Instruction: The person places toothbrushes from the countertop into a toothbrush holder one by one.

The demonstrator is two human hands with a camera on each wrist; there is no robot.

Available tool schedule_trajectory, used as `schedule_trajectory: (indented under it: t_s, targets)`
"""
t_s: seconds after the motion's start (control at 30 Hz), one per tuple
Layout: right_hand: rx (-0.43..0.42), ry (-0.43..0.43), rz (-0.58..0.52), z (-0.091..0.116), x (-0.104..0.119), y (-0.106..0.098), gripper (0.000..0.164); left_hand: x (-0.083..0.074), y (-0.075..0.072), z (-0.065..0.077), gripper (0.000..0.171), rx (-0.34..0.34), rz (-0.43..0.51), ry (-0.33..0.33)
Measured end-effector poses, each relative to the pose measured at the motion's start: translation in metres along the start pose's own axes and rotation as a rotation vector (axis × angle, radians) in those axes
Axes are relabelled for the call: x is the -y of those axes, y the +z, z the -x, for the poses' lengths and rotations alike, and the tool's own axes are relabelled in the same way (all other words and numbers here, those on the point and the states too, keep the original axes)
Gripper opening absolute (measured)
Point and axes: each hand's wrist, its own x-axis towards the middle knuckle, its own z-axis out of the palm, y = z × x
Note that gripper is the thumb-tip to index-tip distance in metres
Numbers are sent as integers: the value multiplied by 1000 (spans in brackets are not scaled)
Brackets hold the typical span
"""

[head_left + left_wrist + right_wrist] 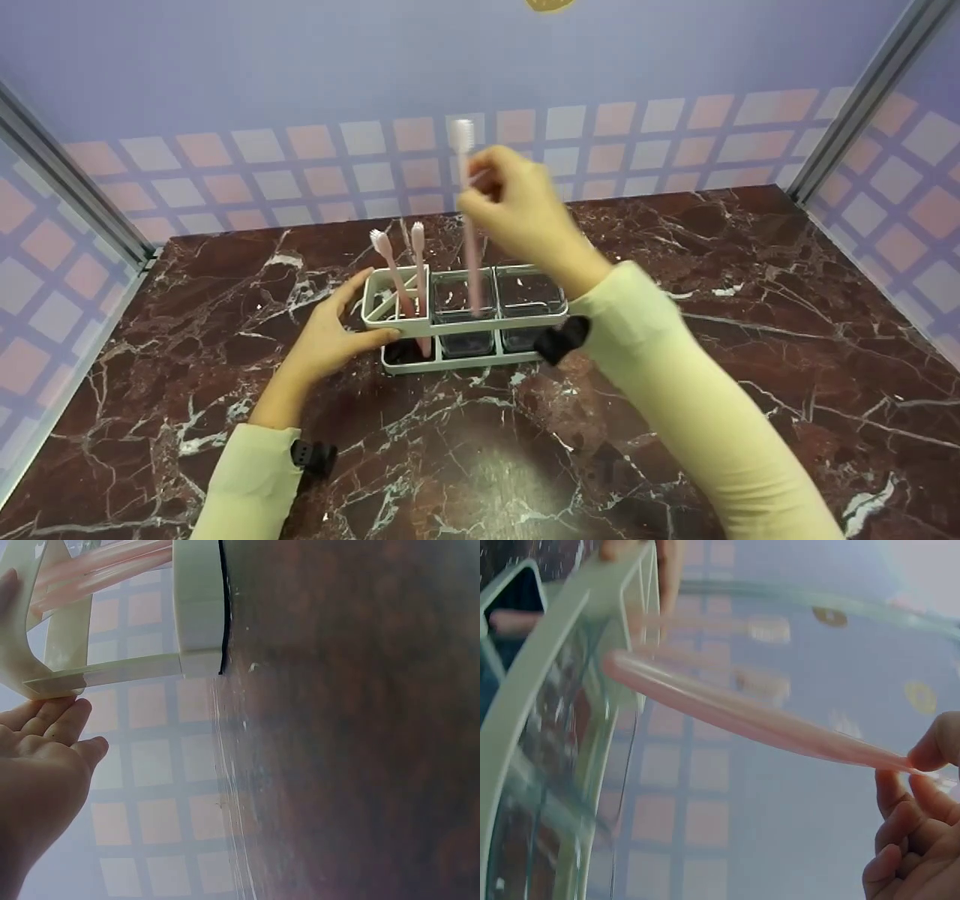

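Observation:
A white toothbrush holder [495,324] stands on the table. My left hand [324,341] grips its left end, thumb along the front and fingers round the side. Two pink toothbrushes, one upright [418,251] and one leaning left [384,247], stand in its left section. Above the middle section, my right hand [521,202] pinches a third pink toothbrush [742,716] near its head. This brush hangs nearly upright, bristles up, its lower end about level with the holder's upper rim. Clear cups [466,343] sit in the middle and right sections.
The tabletop [750,360] is dark red marble with white veins. Behind it rises a lilac wall panel [300,75] with pink and white squares. Metal posts [847,112] stand at the back corners, with side panels running forward.

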Motion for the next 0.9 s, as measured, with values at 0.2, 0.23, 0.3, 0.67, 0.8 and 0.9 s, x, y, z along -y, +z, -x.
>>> schedule_trajectory:
  t_s: [0.2,0.23,0.3,0.67,0.8,0.9]
  targets:
    - [43,-152,0,3,13,29,20,1,1,2,93,-1,20,1]
    - [37,-182,5,4,14,32,19,1,1,2,93,0,16,3]
    - [15,-240,14,5,15,36,19,0,1,2,93,2,4,8]
    - [-7,-369,127,9,0,55,17,-1,0,2,94,-7,-33,-2]
    - [10,-398,197,11,-11,65,15,-1,0,2,95,-15,-54,-1]
    - [22,-403,234,15,-20,72,14,-1,0,2,94,-19,-37,4]
